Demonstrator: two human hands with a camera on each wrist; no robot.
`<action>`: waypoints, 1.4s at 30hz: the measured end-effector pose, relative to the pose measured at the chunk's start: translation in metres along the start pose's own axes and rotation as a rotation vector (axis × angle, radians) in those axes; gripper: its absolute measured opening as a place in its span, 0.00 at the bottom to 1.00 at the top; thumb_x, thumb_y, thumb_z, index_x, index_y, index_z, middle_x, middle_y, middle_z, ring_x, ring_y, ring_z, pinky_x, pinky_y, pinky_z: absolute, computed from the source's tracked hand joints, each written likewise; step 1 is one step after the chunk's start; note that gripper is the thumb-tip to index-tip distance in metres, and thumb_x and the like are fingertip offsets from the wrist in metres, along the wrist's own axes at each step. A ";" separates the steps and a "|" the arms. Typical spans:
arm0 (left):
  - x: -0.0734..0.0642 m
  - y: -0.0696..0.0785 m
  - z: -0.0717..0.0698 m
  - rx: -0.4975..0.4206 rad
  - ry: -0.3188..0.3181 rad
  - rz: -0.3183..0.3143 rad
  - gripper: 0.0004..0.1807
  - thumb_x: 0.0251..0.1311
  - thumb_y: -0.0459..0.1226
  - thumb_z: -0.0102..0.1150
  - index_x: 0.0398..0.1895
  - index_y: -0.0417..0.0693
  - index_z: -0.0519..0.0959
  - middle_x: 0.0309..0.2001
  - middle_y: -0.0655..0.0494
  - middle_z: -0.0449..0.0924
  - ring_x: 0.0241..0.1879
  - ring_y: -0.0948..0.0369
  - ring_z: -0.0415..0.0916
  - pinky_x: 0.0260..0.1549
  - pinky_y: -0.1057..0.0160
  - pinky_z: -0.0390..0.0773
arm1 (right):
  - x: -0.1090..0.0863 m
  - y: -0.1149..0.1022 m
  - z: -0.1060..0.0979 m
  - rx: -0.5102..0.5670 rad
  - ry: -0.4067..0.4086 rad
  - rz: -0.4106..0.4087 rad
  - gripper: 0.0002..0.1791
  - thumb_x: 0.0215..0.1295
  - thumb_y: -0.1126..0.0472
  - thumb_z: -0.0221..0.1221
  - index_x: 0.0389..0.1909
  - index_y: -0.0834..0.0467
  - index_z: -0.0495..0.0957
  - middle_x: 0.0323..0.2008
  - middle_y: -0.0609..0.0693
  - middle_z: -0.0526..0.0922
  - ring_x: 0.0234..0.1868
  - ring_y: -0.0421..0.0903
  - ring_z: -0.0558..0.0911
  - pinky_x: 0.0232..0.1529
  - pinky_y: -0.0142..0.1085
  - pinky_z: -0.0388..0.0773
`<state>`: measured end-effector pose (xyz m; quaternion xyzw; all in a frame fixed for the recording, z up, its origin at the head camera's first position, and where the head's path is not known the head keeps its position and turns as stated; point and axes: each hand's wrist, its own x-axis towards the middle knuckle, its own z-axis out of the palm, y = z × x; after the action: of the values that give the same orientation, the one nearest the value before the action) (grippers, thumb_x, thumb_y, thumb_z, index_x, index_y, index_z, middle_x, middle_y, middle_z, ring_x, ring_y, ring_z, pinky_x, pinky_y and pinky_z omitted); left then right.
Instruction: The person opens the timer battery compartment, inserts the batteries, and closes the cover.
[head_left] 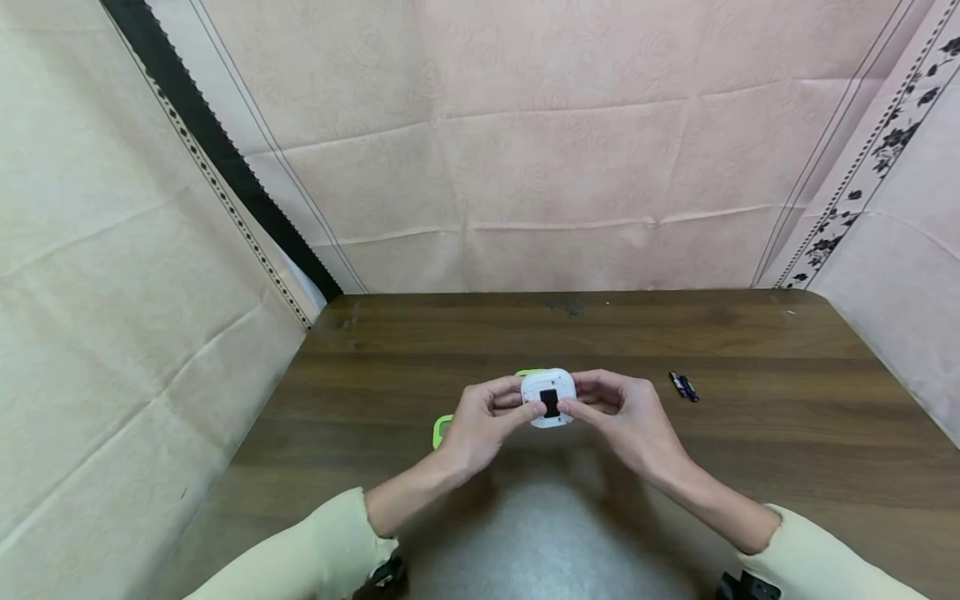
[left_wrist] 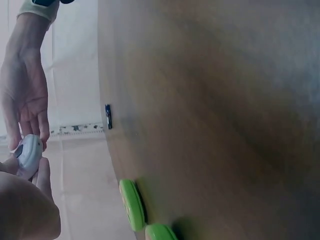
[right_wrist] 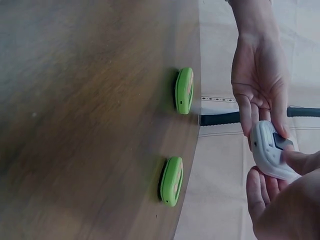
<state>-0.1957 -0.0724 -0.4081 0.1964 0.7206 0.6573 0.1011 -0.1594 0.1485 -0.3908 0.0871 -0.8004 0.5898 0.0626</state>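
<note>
Pinching white device (head_left: pixel 550 397) above surface (head_left: pixel 480 333), we've L grip (head_left: pixel 482 418) at its 9 o'clock, R grip (head_left: pixel 628 414) at 3; 2 dark batts (head_left: pixel 684 387) lie farther out, approx 3 o'clock, head view.

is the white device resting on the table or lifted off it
Lifted: both wrist views show the hands holding the white device clear of the table.

Head view: bright, fairly even, mostly sharp. Brown wood-grain table (head_left: pixel 375 350) has pale glare at lower centre, soft-edged shadows below bare left hand (head_left: pixel 472 427) and bare right hand (head_left: pixel 633 417) (light seems to come from above). Both wrist views dimmer, hazy, soft; wood grain smeared, dark shadows beside two green rounded plastic objects (left_wrist: pixel 131 205).
</note>
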 end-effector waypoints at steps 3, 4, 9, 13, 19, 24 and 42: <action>-0.004 0.000 0.005 0.017 0.003 -0.007 0.17 0.69 0.36 0.71 0.58 0.41 0.85 0.49 0.47 0.90 0.49 0.54 0.89 0.54 0.50 0.87 | -0.003 0.000 -0.002 -0.050 0.004 -0.021 0.16 0.65 0.64 0.75 0.51 0.63 0.87 0.39 0.52 0.90 0.38 0.45 0.89 0.41 0.32 0.88; -0.005 -0.001 0.006 0.024 0.005 -0.003 0.17 0.69 0.35 0.71 0.58 0.40 0.85 0.49 0.47 0.91 0.49 0.54 0.89 0.53 0.53 0.88 | -0.004 0.000 -0.003 -0.072 0.008 -0.033 0.15 0.64 0.64 0.75 0.50 0.63 0.87 0.38 0.52 0.90 0.37 0.45 0.88 0.40 0.31 0.88; -0.007 -0.003 0.014 0.032 0.027 0.036 0.15 0.69 0.33 0.71 0.56 0.38 0.85 0.47 0.44 0.91 0.48 0.52 0.90 0.48 0.61 0.88 | -0.008 0.001 -0.003 -0.135 0.034 -0.088 0.15 0.65 0.65 0.75 0.50 0.64 0.88 0.37 0.50 0.91 0.37 0.43 0.89 0.39 0.30 0.87; -0.009 -0.003 0.020 0.042 0.053 0.041 0.15 0.69 0.33 0.71 0.56 0.39 0.86 0.46 0.46 0.91 0.47 0.53 0.90 0.48 0.61 0.89 | -0.009 0.003 -0.003 -0.143 0.043 -0.092 0.14 0.66 0.66 0.73 0.52 0.64 0.88 0.39 0.52 0.92 0.39 0.43 0.90 0.41 0.30 0.87; -0.012 -0.002 0.024 0.082 0.060 0.036 0.17 0.69 0.35 0.71 0.59 0.42 0.85 0.48 0.47 0.91 0.48 0.56 0.89 0.48 0.64 0.88 | -0.007 0.010 -0.010 -0.128 -0.002 -0.062 0.14 0.70 0.65 0.70 0.53 0.66 0.88 0.44 0.57 0.91 0.43 0.46 0.90 0.41 0.30 0.88; -0.011 -0.002 0.023 0.009 0.060 -0.010 0.18 0.70 0.33 0.70 0.60 0.37 0.84 0.49 0.42 0.90 0.49 0.51 0.89 0.52 0.53 0.88 | -0.004 0.014 -0.013 -0.004 -0.020 0.046 0.15 0.69 0.64 0.71 0.53 0.67 0.88 0.46 0.59 0.91 0.43 0.47 0.91 0.44 0.40 0.90; -0.004 -0.014 0.011 -0.091 0.113 -0.103 0.16 0.68 0.28 0.69 0.56 0.32 0.83 0.49 0.38 0.89 0.46 0.54 0.89 0.48 0.55 0.90 | 0.006 0.037 -0.031 0.064 -0.016 0.141 0.20 0.70 0.68 0.70 0.60 0.62 0.79 0.43 0.61 0.88 0.37 0.56 0.88 0.41 0.42 0.90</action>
<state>-0.1898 -0.0647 -0.4232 0.1169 0.7035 0.6934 0.1026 -0.1734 0.1887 -0.4150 0.0370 -0.7857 0.6174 0.0115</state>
